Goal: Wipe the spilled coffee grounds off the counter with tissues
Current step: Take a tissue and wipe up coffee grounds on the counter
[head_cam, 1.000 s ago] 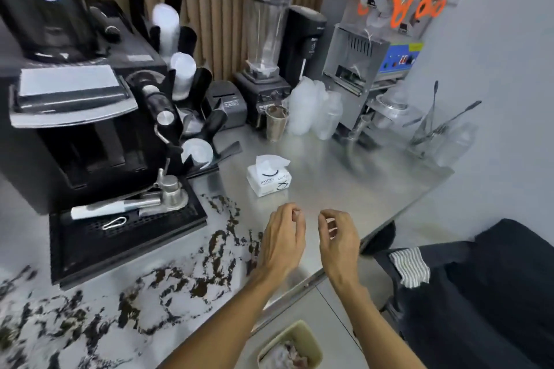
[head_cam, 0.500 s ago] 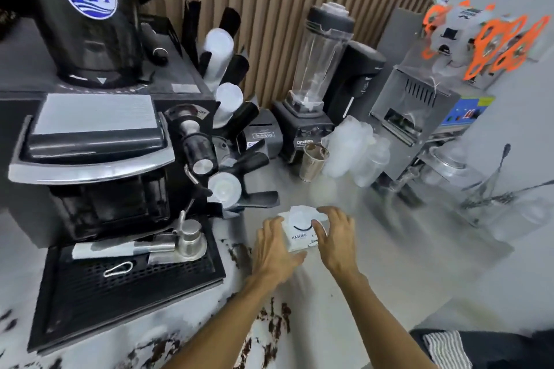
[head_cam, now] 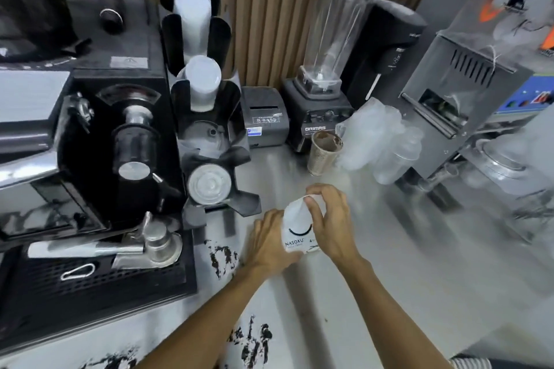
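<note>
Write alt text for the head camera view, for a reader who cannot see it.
The left hand holds a tissue pack on a steel counter while the right hand pinches a tissue at its top. Dark coffee grounds smear the counter nearby, beside a black coffee machine; a blender stands behind.

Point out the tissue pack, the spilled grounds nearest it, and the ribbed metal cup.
tissue pack (head_cam: 296, 237): head view, printed front face.
coffee grounds (head_cam: 223, 253): head view, middle of dark smear.
metal cup (head_cam: 322, 159): head view, ribbed side wall.
</note>
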Demonstrator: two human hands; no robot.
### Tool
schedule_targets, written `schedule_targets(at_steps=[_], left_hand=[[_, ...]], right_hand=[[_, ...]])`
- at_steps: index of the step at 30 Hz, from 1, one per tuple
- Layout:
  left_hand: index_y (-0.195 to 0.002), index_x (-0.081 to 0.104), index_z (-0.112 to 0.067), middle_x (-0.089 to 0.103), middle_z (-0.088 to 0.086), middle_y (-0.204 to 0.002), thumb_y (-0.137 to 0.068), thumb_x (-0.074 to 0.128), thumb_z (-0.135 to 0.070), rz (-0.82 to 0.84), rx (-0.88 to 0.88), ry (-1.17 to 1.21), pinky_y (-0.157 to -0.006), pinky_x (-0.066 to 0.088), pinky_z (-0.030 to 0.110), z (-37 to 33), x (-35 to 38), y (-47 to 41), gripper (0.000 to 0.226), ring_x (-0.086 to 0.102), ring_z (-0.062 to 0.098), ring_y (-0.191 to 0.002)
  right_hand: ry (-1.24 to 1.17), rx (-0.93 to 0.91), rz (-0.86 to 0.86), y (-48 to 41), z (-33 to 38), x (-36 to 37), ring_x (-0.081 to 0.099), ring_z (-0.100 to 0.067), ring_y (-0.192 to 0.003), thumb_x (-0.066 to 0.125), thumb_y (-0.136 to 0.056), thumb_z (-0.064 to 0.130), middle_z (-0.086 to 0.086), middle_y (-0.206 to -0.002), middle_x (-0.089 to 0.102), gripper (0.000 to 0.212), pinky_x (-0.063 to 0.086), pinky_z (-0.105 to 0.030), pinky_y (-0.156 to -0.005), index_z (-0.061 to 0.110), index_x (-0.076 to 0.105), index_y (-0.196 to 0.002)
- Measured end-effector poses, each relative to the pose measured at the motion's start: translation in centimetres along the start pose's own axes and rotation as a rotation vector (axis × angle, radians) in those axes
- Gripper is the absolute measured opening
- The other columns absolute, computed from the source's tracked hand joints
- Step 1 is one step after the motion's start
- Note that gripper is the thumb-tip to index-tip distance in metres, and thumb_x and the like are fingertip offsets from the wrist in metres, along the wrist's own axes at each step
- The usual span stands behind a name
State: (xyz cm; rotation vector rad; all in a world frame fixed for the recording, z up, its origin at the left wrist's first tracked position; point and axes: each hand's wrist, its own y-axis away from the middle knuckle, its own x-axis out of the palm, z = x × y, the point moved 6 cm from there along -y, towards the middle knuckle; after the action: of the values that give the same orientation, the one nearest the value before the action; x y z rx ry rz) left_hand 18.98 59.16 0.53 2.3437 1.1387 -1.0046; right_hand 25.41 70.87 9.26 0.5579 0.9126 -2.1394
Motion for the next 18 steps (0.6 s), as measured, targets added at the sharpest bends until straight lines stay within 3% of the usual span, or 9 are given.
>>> schedule_targets(at_steps=[5, 9, 12, 13, 15, 16, 18], left_hand=[[-0.137, 0.037, -0.02, 0.04, -0.004, -0.134, -0.059, 0.08, -0.045, 0.006, 0.038, -0.035, -0.095, 0.034, 0.029, -0.1, 0.3, -0.8, 0.092, 0.04, 0.023, -0.114], [-0.135, 0.04, -0.028, 0.038, -0.01, -0.133, -0.057, 0.082, -0.053, 0.024, 0.024, -0.034, -0.092, 0.032, 0.025, -0.5, -0.2, -0.4, 0.092, 0.038, 0.021, -0.114], [-0.143, 0.026, -0.034, 0.027, -0.013, -0.147, -0.041, 0.08, -0.07, 0.094, 0.008, -0.002, -0.106, 0.031, 0.035, -1.3, -1.4, 1.2, 0.121, 0.03, 0.02, -0.128], [-0.145, 0.023, -0.034, 0.024, -0.013, -0.149, -0.038, 0.08, -0.073, 0.126, -0.02, 0.066, -0.11, 0.029, 0.037, -1.8, -1.7, 2.2, 0.127, 0.026, 0.018, -0.13], [-0.133, 0.041, -0.036, 0.038, -0.013, -0.14, -0.035, 0.087, -0.069, 0.193, -0.037, 0.327, -0.107, 0.037, 0.038, -3.3, -3.1, 5.4, 0.114, 0.034, 0.012, -0.128], [-0.126, 0.049, -0.036, 0.05, -0.01, -0.132, -0.036, 0.095, -0.057, 0.205, -0.045, 0.514, -0.101, 0.046, 0.037, -3.9, -4.1, 7.2, 0.103, 0.045, 0.011, -0.125], [-0.126, 0.052, -0.029, 0.065, 0.001, -0.117, -0.042, 0.099, -0.014, 0.26, -0.106, 0.898, -0.082, 0.056, 0.032, -4.3, -6.1, 10.7, 0.097, 0.062, 0.015, -0.109]], right_hand=[[-0.147, -0.065, -0.11, -1.5, 3.7, -3.5, 0.053, -0.016, -0.112, 0.054, -0.097, 0.018, 0.013, -0.111, 0.061, 0.011, 0.042, -0.034, -0.097, 0.019, 0.06, -0.105], [-0.274, -0.108, -0.184, -1.2, 8.2, -7.2, 0.061, -0.019, -0.108, 0.053, -0.098, 0.011, 0.004, -0.107, 0.066, 0.01, 0.045, -0.03, -0.093, 0.017, 0.059, -0.105], [-0.392, -0.12, -0.176, 0.5, 11.2, -10.1, 0.066, -0.02, -0.099, 0.054, -0.095, 0.004, -0.005, -0.1, 0.069, 0.009, 0.047, -0.026, -0.086, 0.009, 0.059, -0.1], [-0.428, -0.09, -0.164, 1.3, 11.7, -11.0, 0.067, -0.018, -0.092, 0.057, -0.094, 0.006, -0.003, -0.097, 0.071, 0.007, 0.049, -0.024, -0.081, 0.011, 0.06, -0.099], [-0.463, 0.011, -0.151, 3.0, 12.1, -12.2, 0.065, -0.016, -0.069, 0.065, -0.092, 0.025, 0.006, -0.088, 0.072, 0.005, 0.048, -0.023, -0.061, 0.022, 0.063, -0.095], [-0.46, 0.068, -0.138, 3.9, 12.1, -12.4, 0.06, -0.024, -0.06, 0.067, -0.089, 0.035, 0.007, -0.085, 0.072, 0.009, 0.046, -0.028, -0.053, 0.027, 0.064, -0.092], [-0.45, 0.156, -0.088, 5.5, 12.0, -11.9, 0.053, -0.042, -0.058, 0.07, -0.085, 0.042, 0.003, -0.084, 0.073, 0.015, 0.042, -0.039, -0.045, 0.029, 0.065, -0.092]])
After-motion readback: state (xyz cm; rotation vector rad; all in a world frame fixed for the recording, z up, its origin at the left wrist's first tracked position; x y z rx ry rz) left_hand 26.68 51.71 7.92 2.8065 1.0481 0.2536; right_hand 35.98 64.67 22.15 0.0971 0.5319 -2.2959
